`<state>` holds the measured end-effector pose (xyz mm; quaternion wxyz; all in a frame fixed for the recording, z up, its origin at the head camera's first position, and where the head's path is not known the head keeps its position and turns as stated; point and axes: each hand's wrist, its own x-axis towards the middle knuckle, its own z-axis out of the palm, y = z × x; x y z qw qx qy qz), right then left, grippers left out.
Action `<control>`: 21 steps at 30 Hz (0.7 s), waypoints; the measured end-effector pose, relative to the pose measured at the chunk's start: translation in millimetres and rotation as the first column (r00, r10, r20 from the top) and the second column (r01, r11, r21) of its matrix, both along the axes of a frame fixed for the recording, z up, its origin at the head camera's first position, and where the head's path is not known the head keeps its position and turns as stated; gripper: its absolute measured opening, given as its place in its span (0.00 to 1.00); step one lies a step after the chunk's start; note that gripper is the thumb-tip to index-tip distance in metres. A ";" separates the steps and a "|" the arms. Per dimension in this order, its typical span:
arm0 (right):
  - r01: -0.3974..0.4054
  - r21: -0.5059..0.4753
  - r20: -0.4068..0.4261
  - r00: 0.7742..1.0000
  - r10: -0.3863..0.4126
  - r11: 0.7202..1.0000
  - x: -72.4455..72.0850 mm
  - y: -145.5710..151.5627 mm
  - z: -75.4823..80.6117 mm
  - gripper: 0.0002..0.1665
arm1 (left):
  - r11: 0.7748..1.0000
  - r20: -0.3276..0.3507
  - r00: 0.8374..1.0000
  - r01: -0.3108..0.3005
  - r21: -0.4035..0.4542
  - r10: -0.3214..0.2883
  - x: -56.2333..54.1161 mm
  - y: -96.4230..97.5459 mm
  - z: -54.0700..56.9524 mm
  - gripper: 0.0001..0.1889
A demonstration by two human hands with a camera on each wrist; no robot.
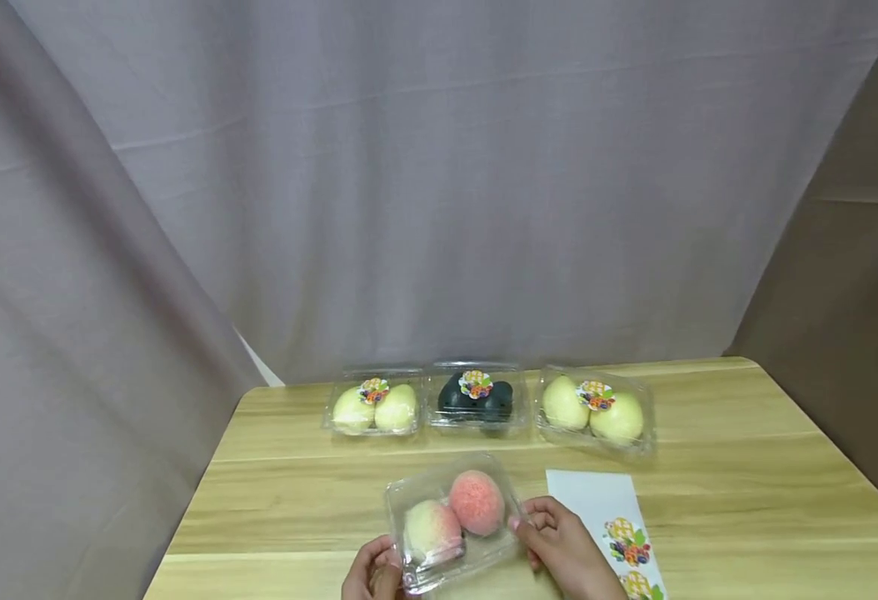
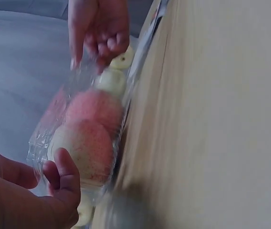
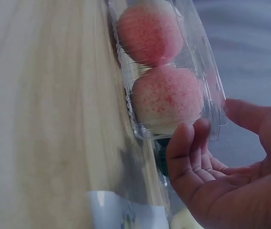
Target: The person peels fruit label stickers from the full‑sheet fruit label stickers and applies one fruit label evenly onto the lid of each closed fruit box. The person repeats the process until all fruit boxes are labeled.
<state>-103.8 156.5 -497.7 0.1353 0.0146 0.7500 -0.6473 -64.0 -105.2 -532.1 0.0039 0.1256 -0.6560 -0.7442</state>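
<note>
A clear plastic clamshell box (image 1: 427, 490) is held tilted above the near part of the table. Inside lie two peaches, one mostly pink (image 1: 476, 502) and one pale yellow with a pink blush (image 1: 433, 531). My left hand (image 1: 371, 573) grips the box at its left end, thumb and fingers at the edge. At the opposite end, my right hand (image 1: 565, 546) pinches the rim; in the right wrist view its thumb is on one side and its fingertips (image 3: 180, 136) on the other. The lid lies over the peaches; whether it is latched cannot be made out. No sticker shows on it.
Along the back stand three clear boxes with round fruit stickers: pale yellow pears (image 1: 396, 408) left, dark fruit (image 1: 496, 402) in the middle, yellow pears (image 1: 617, 418) right. A white sticker sheet (image 1: 585, 492) lies beside my right hand. Grey curtain (image 1: 439, 208) hangs behind the wooden table (image 1: 739, 467).
</note>
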 end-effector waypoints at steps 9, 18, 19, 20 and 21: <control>0.027 0.066 0.019 0.999 -0.029 0.997 11.8 3.0 -3.2 0.23 | 0.992 0.025 0.992 0.125 -0.025 -0.125 -22.8 -9.1 21.0 0.25; 0.123 0.492 -0.090 0.992 -0.090 0.862 27.3 32.3 -8.2 0.24 | 0.982 0.056 0.982 0.180 0.053 -0.182 -28.2 -7.2 19.4 0.27; 0.108 0.554 -0.101 0.993 -0.062 0.825 28.9 40.3 -9.2 0.26 | 0.980 0.065 0.978 0.193 0.057 -0.197 -28.3 -7.3 20.0 0.26; 0.101 0.623 -0.105 0.993 -0.045 0.776 30.1 47.3 -9.7 0.30 | 0.976 0.075 0.974 0.208 0.060 -0.212 -28.2 -7.7 20.9 0.24; 0.099 0.691 -0.113 0.993 -0.027 0.716 31.5 54.5 -10.4 0.34 | 0.973 0.081 0.971 0.221 0.070 -0.226 -28.2 -8.3 21.0 0.22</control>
